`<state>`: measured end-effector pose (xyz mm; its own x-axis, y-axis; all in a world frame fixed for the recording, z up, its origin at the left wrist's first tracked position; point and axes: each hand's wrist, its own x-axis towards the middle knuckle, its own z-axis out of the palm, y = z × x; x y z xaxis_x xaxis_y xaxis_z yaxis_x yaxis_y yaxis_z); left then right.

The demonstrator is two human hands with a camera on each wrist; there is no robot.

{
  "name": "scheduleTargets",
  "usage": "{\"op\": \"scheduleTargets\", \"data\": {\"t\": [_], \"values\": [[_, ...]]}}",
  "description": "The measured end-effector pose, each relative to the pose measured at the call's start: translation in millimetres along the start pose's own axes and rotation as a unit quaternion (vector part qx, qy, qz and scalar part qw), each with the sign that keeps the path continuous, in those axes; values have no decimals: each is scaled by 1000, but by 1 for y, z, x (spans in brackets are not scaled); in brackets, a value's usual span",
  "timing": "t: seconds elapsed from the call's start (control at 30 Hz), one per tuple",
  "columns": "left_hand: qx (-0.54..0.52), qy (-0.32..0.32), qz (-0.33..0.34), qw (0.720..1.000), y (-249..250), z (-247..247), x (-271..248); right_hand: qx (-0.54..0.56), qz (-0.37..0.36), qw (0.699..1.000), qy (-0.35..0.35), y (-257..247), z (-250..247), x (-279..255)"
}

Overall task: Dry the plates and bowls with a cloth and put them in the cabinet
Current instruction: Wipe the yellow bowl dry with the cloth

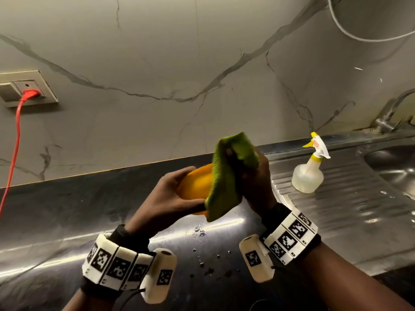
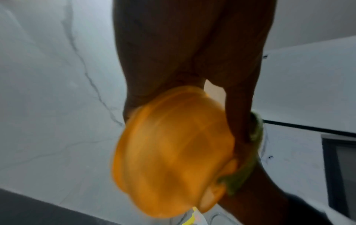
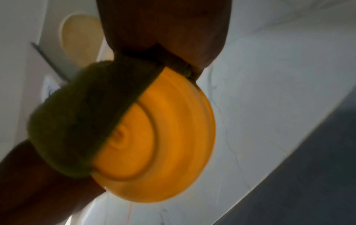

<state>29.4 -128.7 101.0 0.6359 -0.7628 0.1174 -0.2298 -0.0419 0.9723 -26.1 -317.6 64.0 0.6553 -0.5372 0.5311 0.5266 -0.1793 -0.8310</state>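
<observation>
Bowl: the orange bowl (image 1: 195, 183) is held up above the dark counter (image 1: 56, 212), tipped on its side, near the middle of the scene; it looks blurred in both wrist views.
Left hand: the left hand (image 1: 166, 198) grips the bowl from the left, fingers curled over its far rim and thumb along the near side.
Cloth: the green cloth (image 1: 224, 176) drapes over the bowl's right side and hangs below it; in the right wrist view it covers the left part of the bowl's ringed underside (image 3: 163, 137).
Right hand: the right hand (image 1: 258, 182) is wrapped in the cloth and holds it against the bowl, fingers curled into the fabric.
Counter: water drops (image 1: 199, 232) lie on it just below the hands.
Sink: the steel drainboard (image 1: 359, 198) sits to the right, with a basin and a tap (image 1: 390, 113) at the far right.
Spray bottle: a clear bottle (image 1: 308, 173) with a yellow and white trigger stands on the drainboard, right of the hands.
Wall: a marbled wall (image 1: 157, 63) rises behind; on the far left a red plug (image 1: 30, 94) sits in a socket, its cord hanging down.
</observation>
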Motion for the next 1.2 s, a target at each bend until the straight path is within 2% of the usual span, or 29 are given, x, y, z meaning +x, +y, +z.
{"op": "scheduleTargets", "data": {"t": [0.1, 0.17, 0.2, 0.27, 0.37, 0.47, 0.57, 0.63, 0.67, 0.73, 0.77, 0.83, 0.9, 1.03, 1.13, 1.2], "values": [[14, 2, 40, 999, -1, 15, 1, -157, -143, 973, -93, -1, 6, 0], [-36, 14, 45, 998, -2, 20, -2, -160, -153, 970, -99, -3, 10, 1], [-59, 17, 47, 997, -2, 19, -5, -127, -128, 979, -91, -5, 11, 3], [-99, 42, 42, 993, -1, 15, -10, -7, -28, 999, -39, -13, 11, 5], [-144, 106, 10, 984, -9, 7, -9, 140, 153, 978, 17, -12, 5, 1], [-160, 111, -12, 981, -13, 5, -7, 168, 188, 968, 0, -11, 5, -9], [-108, 47, -23, 993, -7, 1, -7, 149, 162, 975, 18, -14, 3, -4], [-63, 11, -16, 998, -4, -2, -5, 73, 96, 993, 14, -16, 0, 4], [-48, 2, -4, 999, -3, -1, -3, 12, 46, 999, -11, -16, -1, 8], [-54, 19, 14, 998, -5, 5, 0, -93, -48, 992, -71, -14, 2, 13], [-74, 42, 14, 996, -6, 9, 2, -133, -76, 985, -73, -12, 3, 14], [-102, 99, 2, 990, -10, 17, 5, -200, -112, 973, -21, -10, 6, 16], [-109, 151, 7, 982, -10, 24, 6, -233, -111, 966, 23, -6, 5, 13], [-88, 233, 43, 968, -17, 27, 13, -183, -31, 979, -78, 0, 13, -20], [-123, 229, 49, 964, -20, 35, 15, -163, -58, 976, -130, -5, 34, -54], [-143, 201, 57, 967, -20, 37, 12, -169, -95, 972, -132, -12, 47, -67]]}}
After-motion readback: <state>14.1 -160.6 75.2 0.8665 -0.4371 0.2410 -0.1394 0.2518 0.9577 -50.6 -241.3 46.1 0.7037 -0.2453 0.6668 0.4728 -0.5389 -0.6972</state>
